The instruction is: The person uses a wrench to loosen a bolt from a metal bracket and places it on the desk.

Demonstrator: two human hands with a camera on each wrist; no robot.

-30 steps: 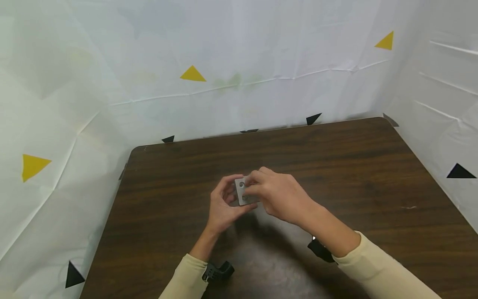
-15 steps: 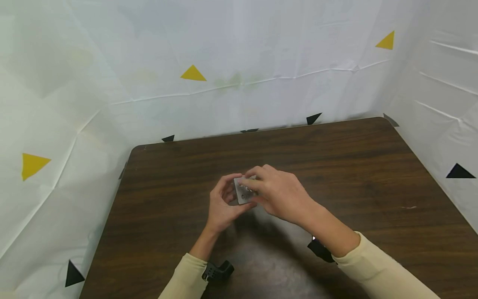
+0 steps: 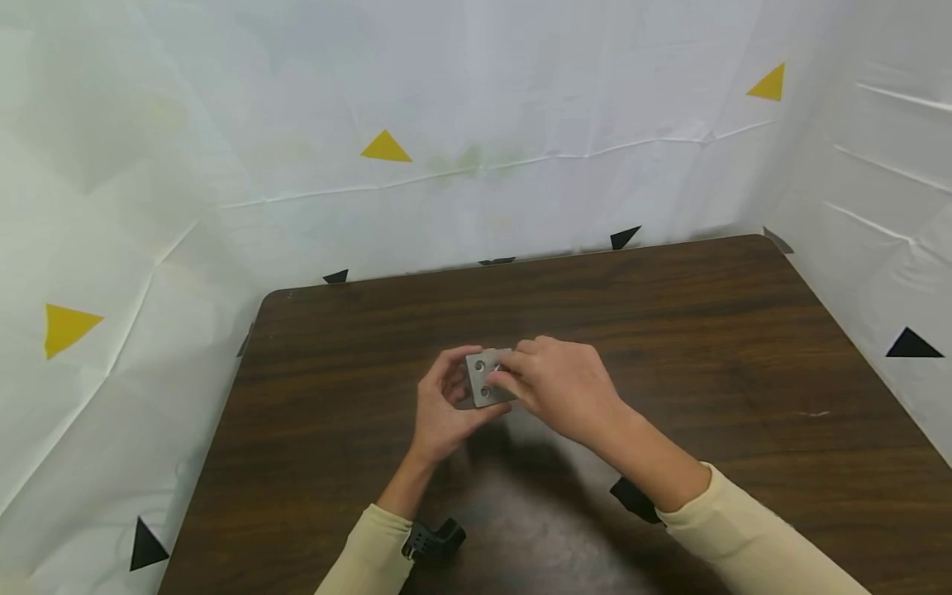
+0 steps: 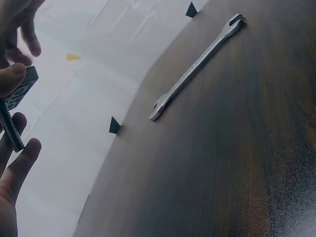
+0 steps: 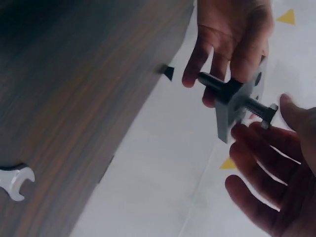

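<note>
Above the middle of the table, my left hand grips a small grey metal plate with holes by its edges. A dark threaded bolt passes through the plate. Its head sits between the thumb and fingertips of my right hand, which pinches it. In the left wrist view the bolt's thread sticks out below the plate over my left fingers.
A silver open-ended wrench lies flat on the dark wooden table; one end shows in the right wrist view. White sheeting with yellow and black triangles walls the table on three sides.
My right fingers have slid slightly to the right and lower on the bolt head, uncovering two holes of the plate. The left hand and plate stay almost still.
</note>
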